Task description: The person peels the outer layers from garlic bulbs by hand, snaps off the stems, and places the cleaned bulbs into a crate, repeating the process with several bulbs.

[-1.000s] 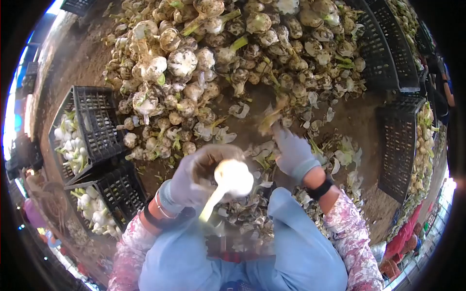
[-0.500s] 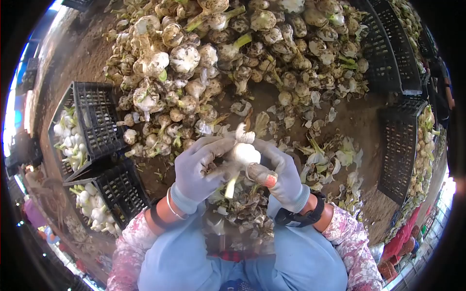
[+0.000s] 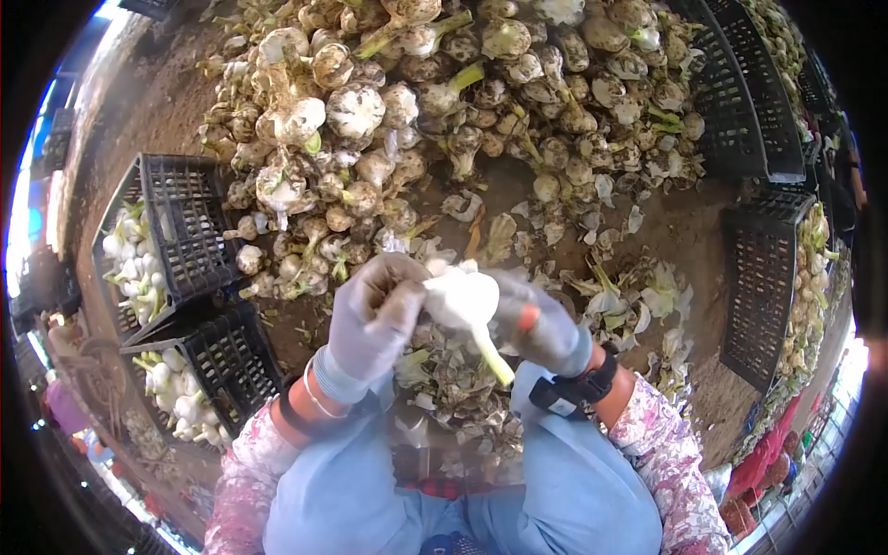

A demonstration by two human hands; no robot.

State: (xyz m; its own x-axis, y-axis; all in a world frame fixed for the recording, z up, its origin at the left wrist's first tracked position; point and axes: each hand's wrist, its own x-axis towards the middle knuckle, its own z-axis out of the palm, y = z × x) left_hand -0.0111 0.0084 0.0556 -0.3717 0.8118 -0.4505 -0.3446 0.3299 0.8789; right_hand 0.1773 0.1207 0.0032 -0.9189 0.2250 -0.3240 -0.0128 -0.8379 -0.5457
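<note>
Two gloved hands are working close together above the lap, and I am following them from a distance through the head camera. The left hand is pinching a white garlic bulb, with its thumb and fingertips drawn together at the bulb's left side. The right hand is showing as a blur just to the right of the bulb, so I am not managing to tell how far it is opening, or whether it is gripping or touching anything. The bulb is hanging between the hands, its short stem slanting down toward the right knee.

I am judging the step in hand to be stripping the outer skin: this bulb is looking mostly white, while those in the heap beyond are wearing soil-stained layers, and loose skins are littering the ground between the legs. Two black crates on the left are holding white bulbs too.

To my mind, the next move is calling for a firm left pinch and a light right-hand touch, sparing the cloves underneath.
</note>
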